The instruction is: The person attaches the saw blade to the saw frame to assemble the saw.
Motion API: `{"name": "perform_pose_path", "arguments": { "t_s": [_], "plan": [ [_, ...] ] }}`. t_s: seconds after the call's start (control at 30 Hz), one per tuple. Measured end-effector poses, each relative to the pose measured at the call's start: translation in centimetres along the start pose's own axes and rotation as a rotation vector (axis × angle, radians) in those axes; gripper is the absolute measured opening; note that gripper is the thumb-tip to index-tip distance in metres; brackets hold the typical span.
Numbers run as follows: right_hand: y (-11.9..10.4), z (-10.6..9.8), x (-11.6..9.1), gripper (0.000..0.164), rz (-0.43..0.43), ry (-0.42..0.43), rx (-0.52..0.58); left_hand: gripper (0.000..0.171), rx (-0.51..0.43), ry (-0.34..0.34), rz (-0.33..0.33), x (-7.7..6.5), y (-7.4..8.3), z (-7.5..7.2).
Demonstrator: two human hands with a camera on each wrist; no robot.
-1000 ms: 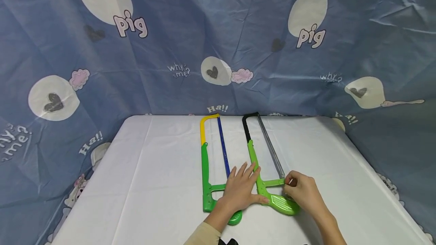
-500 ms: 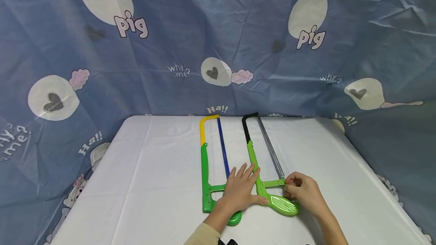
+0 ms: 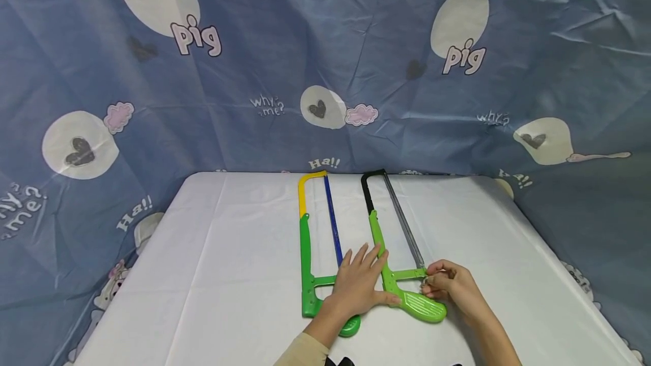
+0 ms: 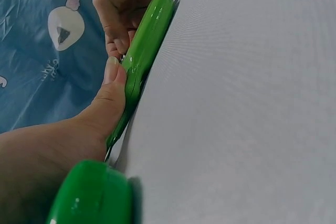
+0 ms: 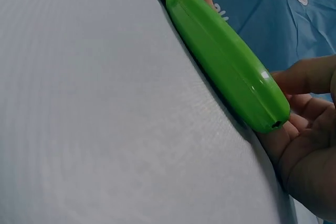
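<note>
Two hacksaws lie side by side on the white-covered table. The right hacksaw [image 3: 389, 275] has a light green and black frame, a grey blade bar [image 3: 404, 222] and a rounded handle [image 3: 424, 306]. My left hand [image 3: 356, 284] rests across its frame with fingers spread, the thumb [image 4: 107, 95] against the handle's base. My right hand [image 3: 452, 287] has its thumb and fingers curled at a small metal wing nut [image 3: 424, 283], beside the blade's near end. In the right wrist view, the handle partly hides those fingers. Under my left wrist lies part of the green-and-yellow hacksaw [image 3: 306, 247].
A blue cloth [image 3: 274, 33] with pig prints hangs right behind the table's far edge. The white table cover [image 3: 229, 264] extends on both sides of the saws. The left saw's blue blade [image 3: 333, 222] runs close to my left fingertips.
My right hand has shifted slightly down and its fingers have turned, so the small metal wing nut now shows at the fingertips. The left hand and both hacksaws stay in place.
</note>
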State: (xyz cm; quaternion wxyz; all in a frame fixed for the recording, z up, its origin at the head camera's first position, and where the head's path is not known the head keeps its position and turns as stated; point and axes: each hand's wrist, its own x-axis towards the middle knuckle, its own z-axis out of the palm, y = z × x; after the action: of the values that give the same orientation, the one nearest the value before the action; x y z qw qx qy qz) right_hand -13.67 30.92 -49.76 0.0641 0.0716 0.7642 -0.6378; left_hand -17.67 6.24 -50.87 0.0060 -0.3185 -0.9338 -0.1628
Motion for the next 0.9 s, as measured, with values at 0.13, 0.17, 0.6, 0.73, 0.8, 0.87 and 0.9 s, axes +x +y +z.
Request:
{"name": "perform_pose_path", "arguments": {
  "t_s": [0.13,0.17,0.6,0.73,0.8,0.87,0.9],
  "plan": [
    [0.0,-0.2,-0.1,0.03,0.013,-0.027,0.011,0.103,-0.002,0.0,-0.002,0.0,0.0,0.1],
    [0.0,-0.3,-0.1,0.031,0.013,-0.038,0.011,0.103,0.0,-0.002,-0.004,0.0,0.0,0.1],
    [0.0,-1.0,0.1,0.039,-0.006,-0.15,0.03,0.104,-0.011,-0.005,-0.005,0.1,-0.1,0.3],
    [0.4,-1.4,0.2,0.034,-0.007,-0.209,0.093,0.104,-0.019,-0.004,0.0,0.1,-0.1,0.3],
    [0.5,-1.6,0.3,0.029,-0.007,-0.245,0.128,0.104,-0.02,-0.002,0.001,0.1,-0.1,0.3],
    [0.6,-1.7,0.4,0.024,-0.007,-0.279,0.164,0.104,-0.014,0.001,0.001,0.1,-0.1,0.3],
    [0.6,-1.8,0.5,0.022,-0.008,-0.294,0.181,0.104,-0.013,0.003,0.001,0.2,-0.1,0.3]
  ]
}}
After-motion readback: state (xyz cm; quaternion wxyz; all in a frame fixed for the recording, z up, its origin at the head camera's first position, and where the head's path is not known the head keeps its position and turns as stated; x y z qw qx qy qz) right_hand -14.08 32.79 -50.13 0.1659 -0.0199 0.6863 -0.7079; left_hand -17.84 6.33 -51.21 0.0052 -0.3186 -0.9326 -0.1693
